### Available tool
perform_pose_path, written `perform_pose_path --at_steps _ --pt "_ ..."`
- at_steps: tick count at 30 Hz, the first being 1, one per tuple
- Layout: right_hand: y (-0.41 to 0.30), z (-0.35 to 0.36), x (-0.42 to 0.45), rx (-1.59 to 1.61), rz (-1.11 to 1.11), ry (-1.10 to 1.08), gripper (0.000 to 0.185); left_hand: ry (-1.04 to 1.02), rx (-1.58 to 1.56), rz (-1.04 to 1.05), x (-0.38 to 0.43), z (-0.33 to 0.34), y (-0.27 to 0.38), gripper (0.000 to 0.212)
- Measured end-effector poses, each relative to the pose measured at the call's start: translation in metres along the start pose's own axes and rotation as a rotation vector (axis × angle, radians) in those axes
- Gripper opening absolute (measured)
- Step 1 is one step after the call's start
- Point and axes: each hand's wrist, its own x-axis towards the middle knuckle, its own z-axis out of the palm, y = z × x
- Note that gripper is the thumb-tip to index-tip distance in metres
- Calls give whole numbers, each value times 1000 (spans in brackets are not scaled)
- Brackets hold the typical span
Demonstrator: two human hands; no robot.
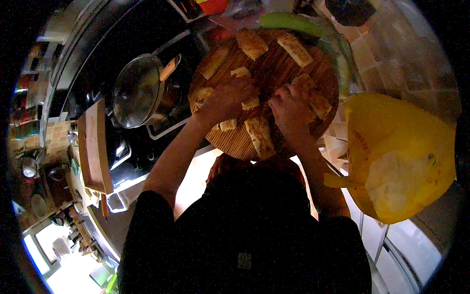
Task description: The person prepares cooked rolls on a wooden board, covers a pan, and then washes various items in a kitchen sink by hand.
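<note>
In front of me lies a round, ridged wooden board (273, 70) with several browned slabs, apparently bread or pastry. My left hand (233, 97) curls over one browned slab (250, 103), whose ends show above and below the fingers. At the right of the board, my right hand (292, 106) rests with bent fingers against another browned slab (318, 104); its grip is partly hidden. Between the hands, nearer my body, sits a longer slab (260, 136). Two more, a wide slab (252, 43) and a narrow slab (295, 49), lie along the far side.
Left of the board, a glass lid (137, 92) with a wooden handle (170, 68) sits on the dark stovetop (147, 154). A wooden tray or box (94, 147) stands farther left. Long green vegetables (290, 22) in clear plastic adjoin the board's far edge. A yellow plastic bag (400, 136) is at right.
</note>
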Motion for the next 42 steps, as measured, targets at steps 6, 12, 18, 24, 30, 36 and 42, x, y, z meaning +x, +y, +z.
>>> perform_pose_path --at_steps 6,12,18,24,30,36,42 --pt "-21 -59 -10 568 443 85 9 243 -144 48 11 14 3 36" --pt "-22 -91 -34 1284 1136 206 17 140 45 14 35 -2 32 25" --pt "-50 -115 -40 1685 1223 113 29 -377 -80 -409 48 22 67 35" --pt "-70 -167 -10 2278 -123 -46 16 195 -49 -177 50 44 73 40" --pt "-80 -194 1 2399 -558 -44 13 152 -62 286 70 11 81 42" --pt "-78 -202 -7 2404 -619 1 11 -49 -31 189 71 20 83 37" --pt "-72 -206 -8 2357 -634 32 10 -74 -1 264 66 7 79 33"
